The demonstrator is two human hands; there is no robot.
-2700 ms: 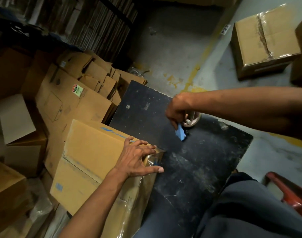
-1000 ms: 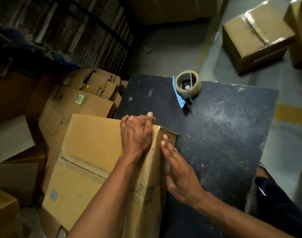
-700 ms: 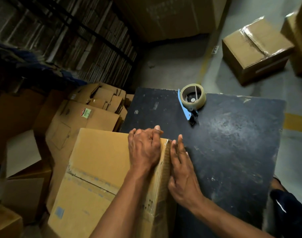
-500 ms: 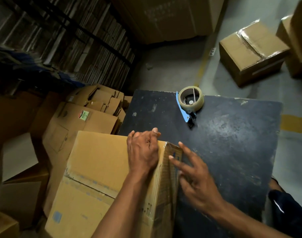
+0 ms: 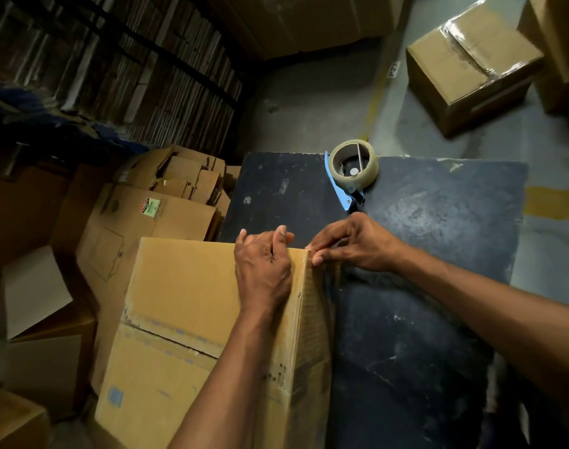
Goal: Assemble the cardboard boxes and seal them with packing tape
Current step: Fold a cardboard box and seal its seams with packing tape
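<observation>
A tan cardboard box [image 5: 179, 303] stands against the left edge of a black table [image 5: 438, 254]; clear tape runs down its right side. My left hand [image 5: 263, 267] lies on the box's top near the far right corner, fingers curled over the far edge. My right hand [image 5: 354, 244] pinches that same top corner from the table side, fingertips on the taped edge. A tape dispenser [image 5: 352, 166] with a blue blade and a clear roll rests on the table's far edge, apart from both hands.
Flattened and half-folded boxes [image 5: 166, 189] are piled to the left, with an open box [image 5: 43, 351] nearer. A sealed box [image 5: 471, 66] sits on the concrete floor at the far right. Racks of flat cardboard [image 5: 131, 76] fill the back left.
My right hand put the tape dispenser down on the table, came to the box's side, slid along it, and now pinches the top corner. My left hand stayed on the box top.
</observation>
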